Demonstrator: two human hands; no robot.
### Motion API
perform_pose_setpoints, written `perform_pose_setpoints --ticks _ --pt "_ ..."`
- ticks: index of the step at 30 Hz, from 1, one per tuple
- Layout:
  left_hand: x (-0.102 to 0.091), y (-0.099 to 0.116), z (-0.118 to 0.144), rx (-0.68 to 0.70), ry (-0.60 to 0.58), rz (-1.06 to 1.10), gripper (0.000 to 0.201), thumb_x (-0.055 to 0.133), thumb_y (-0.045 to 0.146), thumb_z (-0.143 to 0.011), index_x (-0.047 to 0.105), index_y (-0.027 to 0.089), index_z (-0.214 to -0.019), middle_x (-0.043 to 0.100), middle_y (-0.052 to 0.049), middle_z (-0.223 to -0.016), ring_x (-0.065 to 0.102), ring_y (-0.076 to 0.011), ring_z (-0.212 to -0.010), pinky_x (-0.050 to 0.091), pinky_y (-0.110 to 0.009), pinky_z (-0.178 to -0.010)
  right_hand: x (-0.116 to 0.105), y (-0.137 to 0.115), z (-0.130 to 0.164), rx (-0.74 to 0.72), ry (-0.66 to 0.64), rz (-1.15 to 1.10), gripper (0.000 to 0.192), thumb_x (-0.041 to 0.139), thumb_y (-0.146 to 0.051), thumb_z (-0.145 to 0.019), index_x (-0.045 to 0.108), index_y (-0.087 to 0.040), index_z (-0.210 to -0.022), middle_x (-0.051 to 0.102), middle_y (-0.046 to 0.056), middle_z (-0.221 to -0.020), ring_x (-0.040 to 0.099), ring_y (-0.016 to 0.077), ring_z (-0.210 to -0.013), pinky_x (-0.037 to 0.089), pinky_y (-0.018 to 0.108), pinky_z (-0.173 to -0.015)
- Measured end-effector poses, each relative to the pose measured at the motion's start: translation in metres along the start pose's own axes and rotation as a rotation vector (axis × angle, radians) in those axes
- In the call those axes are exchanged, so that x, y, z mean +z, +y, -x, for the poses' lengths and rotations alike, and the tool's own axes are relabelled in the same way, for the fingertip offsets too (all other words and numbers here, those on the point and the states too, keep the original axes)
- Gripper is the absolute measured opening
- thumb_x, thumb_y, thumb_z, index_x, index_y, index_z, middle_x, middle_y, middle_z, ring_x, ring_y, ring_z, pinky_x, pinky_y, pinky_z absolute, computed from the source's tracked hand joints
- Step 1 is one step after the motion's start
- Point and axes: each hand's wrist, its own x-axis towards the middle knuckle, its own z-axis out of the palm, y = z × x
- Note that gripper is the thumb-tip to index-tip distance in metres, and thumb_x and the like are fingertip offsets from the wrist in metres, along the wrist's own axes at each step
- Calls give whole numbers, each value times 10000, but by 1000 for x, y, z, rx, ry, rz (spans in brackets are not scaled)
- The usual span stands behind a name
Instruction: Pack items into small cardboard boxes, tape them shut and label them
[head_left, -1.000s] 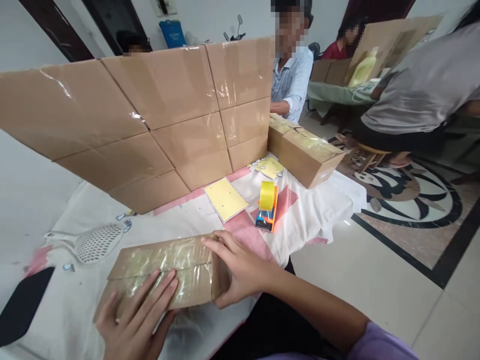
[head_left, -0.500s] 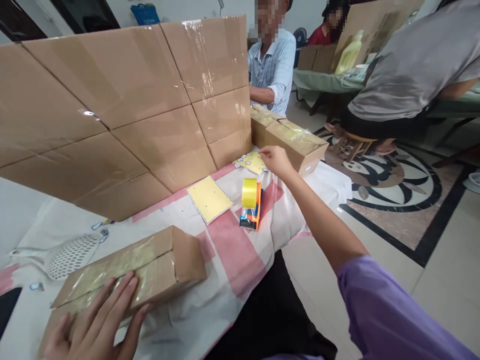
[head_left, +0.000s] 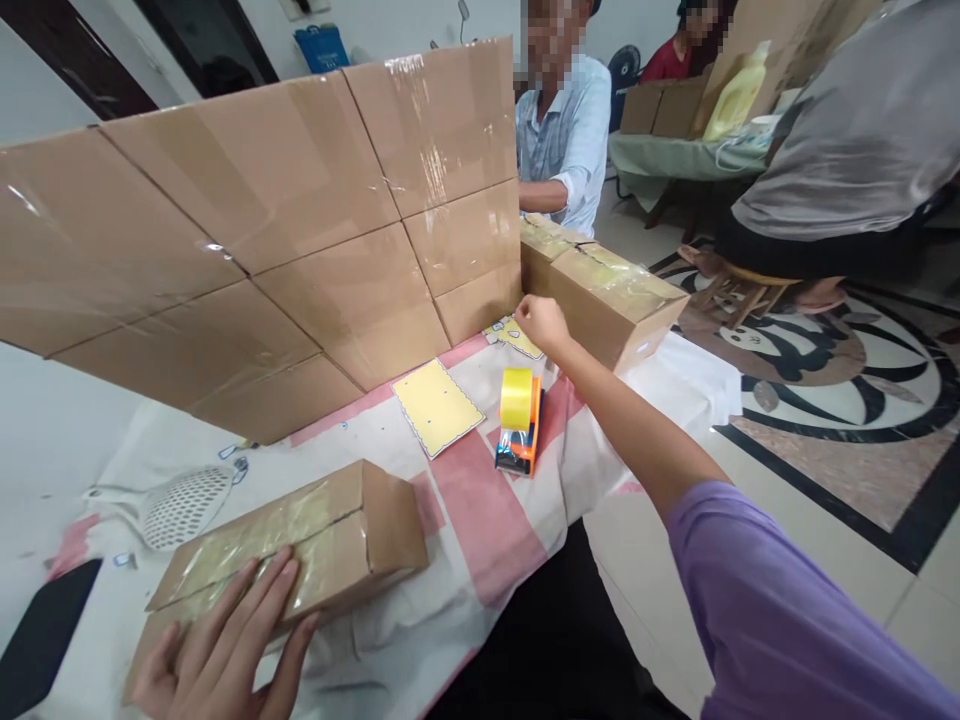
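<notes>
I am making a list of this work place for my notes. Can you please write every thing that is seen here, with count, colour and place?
Taped brown cardboard box: 1, brown, near table edge, under the left hand.
Second taped cardboard box: 1, brown, far right of table.
Tall cardboard screen: 1, brown, standing across the table.
Orange tape dispenser with yellow roll: 1, table middle.
Yellow sticker sheets: 2, by the screen; the far one at the right hand.
White perforated scoop: 1, table left.
White and pink tablecloth: 1, covering the table.
Yellow plastic jug: 1, back table.
Other people: 3, background.
Left hand: flat on the near box.
Right hand: stretched to the far sheet.
</notes>
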Motion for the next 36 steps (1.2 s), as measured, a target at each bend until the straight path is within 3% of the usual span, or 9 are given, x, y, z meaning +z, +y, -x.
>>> perform_pose_setpoints --ticks 3,8,14,17,20,22,26,30,36 --pt "-1 7 -5 -9 15 -69 566 567 283 -964 474 333 -1520 675 -121 -1388 565 -366 -1361 248 -605 -1205 -7 3 6 -71 69 -42 399 335 -265 -1048 654 -178 -1271 663 141 -1313 641 243 -1132 484 317 -908" --pt "-2 9 -10 10 13 -88 562 562 287 -971 464 327 -1523 664 -126 -1401 553 -360 -1377 253 -593 -1205 14 -7 2 -76 -54 -36 266 755 -281 -849 741 -83 -1026 673 213 -1233 657 254 -1074 464 302 -896" --pt "0 11 -12 23 45 -90 600 576 292 -956 448 342 -1540 679 -116 -1381 578 -359 -1347 244 -589 -1206 -1 -14 1 9 110 -209 197 554 -131 -955 735 -89 -891 747 133 -918 642 161 -874 462 299 -829" --pt "0 13 -9 0 44 -78 594 576 285 -956 453 348 -1534 682 -111 -1377 567 -353 -1362 249 -587 -1205 -40 -15 39 -15 354 -392 228 538 -251 -991 740 -144 -986 746 115 -1012 648 192 -899 495 334 -861" --pt "0 15 -8 -26 29 -54 557 566 288 -967 476 334 -1515 664 -116 -1403 540 -345 -1393 268 -576 -1204 -59 -35 119 -44 496 -537 356 456 -438 -1034 728 -209 -1057 741 114 -1074 673 256 -963 528 396 -865" --pt "-1 14 -9 -44 18 -50 516 561 288 -974 509 316 -1486 658 -121 -1410 536 -339 -1398 270 -568 -1206 -46 -63 181 -47 437 -841 263 567 -443 -984 756 -274 -914 763 92 -956 694 302 -890 552 459 -802" --pt "-5 12 -12 -36 1 -51 457 581 290 -974 556 284 -1430 660 -127 -1407 540 -330 -1393 275 -549 -1197 26 -131 265 42 -2 -1312 175 658 -419 -917 769 -285 -913 782 41 -881 715 252 -774 585 419 -712" --pt "-10 11 -16 -11 -13 33 388 567 269 -988 587 260 -1375 669 -132 -1391 541 -317 -1389 287 -534 -1178 78 -172 281 212 -128 -1581 210 654 -397 -909 768 -222 -936 772 41 -858 692 194 -716 575 347 -684" --pt "-10 10 -15 -25 3 62 357 566 264 -989 613 258 -1343 676 -126 -1381 549 -321 -1377 270 -539 -1173 89 -182 282 105 -58 -1637 150 680 -326 -902 791 -225 -907 742 53 -947 696 192 -925 569 338 -858"
